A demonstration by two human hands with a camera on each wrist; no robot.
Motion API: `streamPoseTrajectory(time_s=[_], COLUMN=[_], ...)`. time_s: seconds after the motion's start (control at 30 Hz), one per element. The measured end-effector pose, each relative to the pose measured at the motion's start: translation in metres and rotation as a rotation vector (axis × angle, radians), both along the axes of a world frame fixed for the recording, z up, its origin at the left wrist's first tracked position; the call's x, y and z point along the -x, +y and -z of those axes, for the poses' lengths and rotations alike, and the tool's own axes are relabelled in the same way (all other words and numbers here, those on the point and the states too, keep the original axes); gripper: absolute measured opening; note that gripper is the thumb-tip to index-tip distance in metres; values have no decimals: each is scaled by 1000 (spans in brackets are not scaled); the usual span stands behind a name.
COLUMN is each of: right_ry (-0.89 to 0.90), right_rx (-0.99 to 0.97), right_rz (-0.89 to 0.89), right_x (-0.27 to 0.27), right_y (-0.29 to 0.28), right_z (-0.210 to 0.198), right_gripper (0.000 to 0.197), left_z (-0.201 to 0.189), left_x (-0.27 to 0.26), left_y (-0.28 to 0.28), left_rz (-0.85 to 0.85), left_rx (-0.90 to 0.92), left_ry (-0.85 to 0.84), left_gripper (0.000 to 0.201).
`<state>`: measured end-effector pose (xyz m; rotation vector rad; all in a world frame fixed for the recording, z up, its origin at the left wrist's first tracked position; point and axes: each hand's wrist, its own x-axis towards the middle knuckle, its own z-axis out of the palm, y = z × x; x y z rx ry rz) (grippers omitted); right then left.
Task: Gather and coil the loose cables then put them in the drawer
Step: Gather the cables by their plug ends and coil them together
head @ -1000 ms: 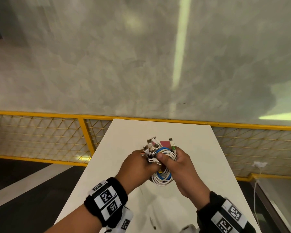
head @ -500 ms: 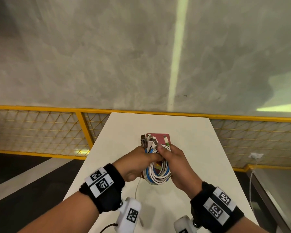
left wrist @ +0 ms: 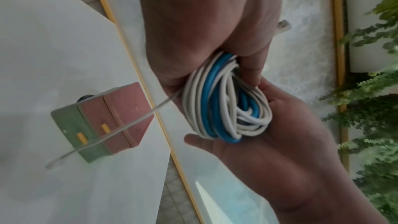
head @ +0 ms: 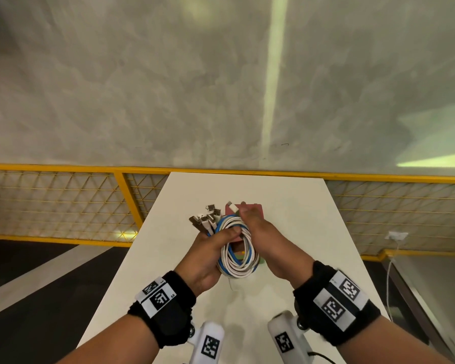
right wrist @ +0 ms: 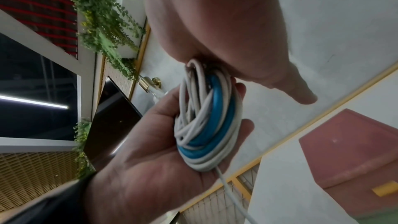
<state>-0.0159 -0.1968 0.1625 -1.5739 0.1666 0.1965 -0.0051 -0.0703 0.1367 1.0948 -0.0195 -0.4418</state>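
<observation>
The coil of white and blue cables (head: pixel 237 254) was held above the middle of the white bench (head: pixel 294 214), just over a small pink and green drawer box (left wrist: pixel 103 122) standing on it. The left hand (head: pixel 208 256) was clamped on the coil's left side, thumb pressed across the top strands, with a cluster of plugs (head: pixel 205 219) fanning out to the far left. The right hand (head: pixel 263 237) was closed on the coil's far right edge, one white plug pinched at its fingertips. A single loose white tail (left wrist: pixel 112 132) was seen trailing from the coil down across the box.

The coiling appeared nearly finished, with only that tail left to be gathered. It would best be wound onto the loops by the right hand while the left thumb's pressure was kept firm, so that the springy strands were not allowed to unwind. The plugs would best be tucked flat against the bundle. No drawer was seen pulled out, so one hand would be needed for that.
</observation>
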Motion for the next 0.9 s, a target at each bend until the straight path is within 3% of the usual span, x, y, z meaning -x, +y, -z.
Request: streamPoseTrajectory(time_s=[0.07, 0.17, 0.2, 0.3, 0.37, 0.43, 0.53, 0.6, 0.67, 0.73, 0.83, 0.9], right_ry=[-8, -13, -38, -77, -15, 157, 568, 662, 621, 507, 356, 256], right_rx=[-11, -21, -15, -29, -68, -83, -281, -425, -582, -683, -648, -576], right_rz=[-8, 30, 67, 224, 263, 199, -59, -126, -43, 77, 214, 198], right_x=[-3, -15, -18, -4, 10, 25, 34, 30, 23, 13, 6, 5], right_y=[4, -1, -4, -15, -20, -23, -20, -11, -1, 4, 1, -4], right_z=[-10, 1, 4, 0, 12, 29, 53, 61, 60, 57, 47, 45], right_gripper=[79, 111, 109, 56, 40, 47, 80, 95, 95, 82, 59, 58], left_z=[0, 0, 0, -3, -6, -8, -13, -13, -10, -6, 0, 4], left_x=[0, -3, -6, -15, -23, -30, -37, -36, -32, -27, -21, -20], left_y=[0, 3, 5, 14, 18, 21, 20, 16, 11, 7, 10, 15], left_rz=[-24, -63, -90, -175, -218, -262, -294, -286, -259, -221, -147, -124], left_rx=[59, 110, 116, 160, 197, 230, 260, 263, 244, 209, 138, 27], left_ry=[31, 74, 82, 111, 121, 135, 142, 156, 157, 138, 75, 23], left_gripper=[30, 33, 37, 48, 47, 51, 55, 53, 53, 48, 30, 26])
